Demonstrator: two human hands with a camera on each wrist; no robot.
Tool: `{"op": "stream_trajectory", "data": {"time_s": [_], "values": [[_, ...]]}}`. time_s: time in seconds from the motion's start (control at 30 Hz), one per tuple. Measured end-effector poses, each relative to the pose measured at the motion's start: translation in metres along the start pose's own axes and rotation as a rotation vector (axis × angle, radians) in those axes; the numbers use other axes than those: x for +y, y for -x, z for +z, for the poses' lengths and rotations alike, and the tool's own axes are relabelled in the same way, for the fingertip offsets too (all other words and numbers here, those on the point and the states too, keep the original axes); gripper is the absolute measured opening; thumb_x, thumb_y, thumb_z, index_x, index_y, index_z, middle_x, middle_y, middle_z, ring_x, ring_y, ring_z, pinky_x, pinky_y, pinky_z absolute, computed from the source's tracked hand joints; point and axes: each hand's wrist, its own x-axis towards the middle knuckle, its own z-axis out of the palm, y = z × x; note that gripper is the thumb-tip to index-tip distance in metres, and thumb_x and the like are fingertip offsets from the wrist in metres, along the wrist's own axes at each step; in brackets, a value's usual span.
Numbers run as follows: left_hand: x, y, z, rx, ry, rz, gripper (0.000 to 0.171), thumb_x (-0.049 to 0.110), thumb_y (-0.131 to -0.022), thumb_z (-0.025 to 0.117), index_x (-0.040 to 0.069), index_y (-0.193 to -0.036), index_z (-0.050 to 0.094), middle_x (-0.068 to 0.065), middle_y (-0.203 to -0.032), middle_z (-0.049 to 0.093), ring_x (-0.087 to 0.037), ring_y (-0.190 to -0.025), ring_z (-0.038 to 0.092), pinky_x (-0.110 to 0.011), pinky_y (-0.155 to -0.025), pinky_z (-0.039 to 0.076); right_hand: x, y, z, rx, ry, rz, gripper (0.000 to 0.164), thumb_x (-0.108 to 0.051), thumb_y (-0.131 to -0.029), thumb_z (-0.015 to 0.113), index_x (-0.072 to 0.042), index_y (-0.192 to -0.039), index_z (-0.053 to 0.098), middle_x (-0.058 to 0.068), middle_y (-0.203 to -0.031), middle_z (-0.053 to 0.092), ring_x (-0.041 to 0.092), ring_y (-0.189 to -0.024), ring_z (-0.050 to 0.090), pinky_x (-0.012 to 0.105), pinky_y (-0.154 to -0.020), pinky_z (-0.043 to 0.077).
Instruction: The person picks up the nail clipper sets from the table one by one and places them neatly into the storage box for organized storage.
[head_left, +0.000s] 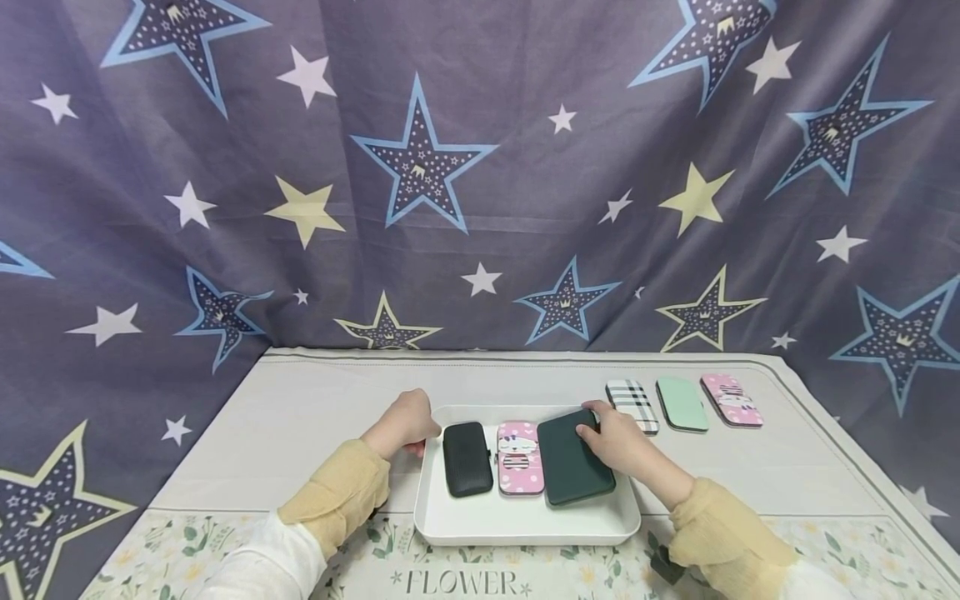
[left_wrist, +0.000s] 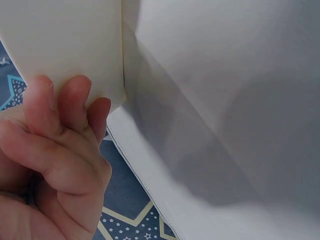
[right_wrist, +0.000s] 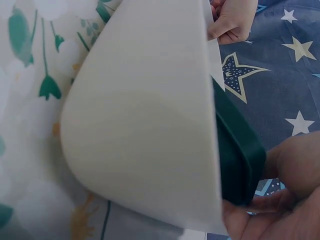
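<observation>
A white tray [head_left: 525, 527] stands on the table in the head view. Inside it lie a black case [head_left: 467, 460] at the left and a pink cat-print case [head_left: 521, 477] in the middle. My right hand [head_left: 622, 443] pinches a dark green case [head_left: 572, 463] by its upper right edge, thumb on top; the case sits tilted in the tray's right part. In the right wrist view, the green case [right_wrist: 234, 150] shows past the tray wall, beside the fingers. My left hand [head_left: 405, 421] grips the tray's upper left edge, its curled fingertips against the outer wall in the left wrist view.
Right of the tray, a plaid case [head_left: 632, 405], a mint green case [head_left: 682, 404] and another pink case [head_left: 732, 400] lie in a row on the table. A flower-print band [head_left: 225, 542] runs along the front. A star-patterned curtain [head_left: 480, 208] hangs behind.
</observation>
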Motion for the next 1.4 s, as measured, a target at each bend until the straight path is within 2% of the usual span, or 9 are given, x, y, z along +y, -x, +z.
{"op": "stream_trajectory", "data": {"time_s": [0.27, 0.4, 0.53, 0.7, 0.93, 1.23, 1.3, 1.4], "values": [[0.000, -0.001, 0.000, 0.008, -0.005, -0.003, 0.020, 0.004, -0.076, 0.064, -0.001, -0.058, 0.058, 0.000, -0.036, 0.047, -0.006, -0.027, 0.042, -0.015, -0.032, 0.041, -0.008, 0.000, 0.005, -0.046, 0.047, -0.005, 0.070, -0.027, -0.084, 0.068, 0.010, -0.136, 0.037, 0.032, -0.124, 0.054, 0.043, -0.112, 0.055, 0.053, -0.090, 0.049], [0.000, 0.000, 0.000, 0.008, -0.004, -0.004, 0.019, 0.004, -0.076, 0.064, -0.002, -0.059, 0.058, 0.000, -0.037, 0.047, -0.005, -0.028, 0.042, -0.015, -0.032, 0.041, -0.012, 0.001, 0.010, -0.044, 0.086, 0.001, 0.085, -0.039, -0.078, 0.074, 0.010, -0.136, 0.036, 0.030, -0.126, 0.052, 0.039, -0.113, 0.055, 0.051, -0.093, 0.048], [0.000, 0.000, 0.000, 0.012, -0.007, 0.002, 0.019, 0.004, -0.076, 0.064, -0.001, -0.058, 0.058, 0.000, -0.036, 0.047, -0.006, -0.027, 0.042, -0.015, -0.032, 0.040, -0.015, 0.004, 0.015, -0.037, 0.138, 0.000, 0.099, -0.052, -0.070, 0.077, 0.007, -0.138, 0.036, 0.031, -0.125, 0.050, 0.036, -0.106, 0.057, 0.049, -0.087, 0.051], [0.000, 0.001, 0.000, 0.017, -0.009, 0.010, 0.020, 0.003, -0.076, 0.064, 0.000, -0.057, 0.057, 0.000, -0.036, 0.047, -0.006, -0.027, 0.041, -0.015, -0.031, 0.039, -0.017, 0.006, 0.021, -0.030, 0.189, -0.006, 0.108, -0.060, -0.063, 0.077, 0.002, -0.140, 0.035, 0.037, -0.122, 0.045, 0.037, -0.093, 0.059, 0.048, -0.078, 0.054], [-0.001, 0.001, 0.000, 0.013, -0.012, 0.011, 0.021, 0.004, -0.076, 0.064, 0.001, -0.056, 0.057, 0.000, -0.036, 0.047, -0.005, -0.027, 0.042, -0.015, -0.031, 0.039, -0.020, 0.008, 0.023, -0.053, 0.271, -0.040, 0.098, -0.063, -0.065, 0.074, -0.009, -0.140, 0.042, 0.039, -0.122, 0.043, 0.040, -0.097, 0.058, 0.047, -0.076, 0.056], [-0.001, 0.000, 0.001, 0.005, -0.008, 0.001, 0.020, 0.004, -0.076, 0.064, -0.001, -0.058, 0.058, 0.001, -0.035, 0.046, -0.006, -0.027, 0.041, -0.015, -0.031, 0.039, -0.031, 0.008, 0.023, -0.132, 0.353, 0.037, 0.095, -0.060, -0.072, 0.067, -0.004, -0.142, 0.037, 0.041, -0.123, 0.044, 0.039, -0.105, 0.052, 0.047, -0.081, 0.054], [-0.001, 0.000, 0.002, 0.006, -0.007, 0.005, 0.019, 0.004, -0.076, 0.064, -0.001, -0.058, 0.059, 0.001, -0.035, 0.046, -0.006, -0.027, 0.041, -0.015, -0.031, 0.039, -0.032, 0.008, 0.024, -0.135, 0.365, 0.044, 0.094, -0.059, -0.073, 0.066, -0.003, -0.143, 0.036, 0.042, -0.121, 0.045, 0.039, -0.103, 0.053, 0.048, -0.081, 0.054], [-0.001, -0.001, 0.002, 0.002, -0.003, 0.004, 0.019, 0.004, -0.076, 0.064, -0.002, -0.059, 0.059, 0.001, -0.035, 0.046, -0.006, -0.027, 0.042, -0.015, -0.031, 0.039, -0.033, 0.009, 0.027, -0.114, 0.394, 0.023, 0.092, -0.058, -0.074, 0.064, -0.001, -0.142, 0.038, 0.043, -0.123, 0.044, 0.042, -0.109, 0.051, 0.047, -0.087, 0.052]]}}
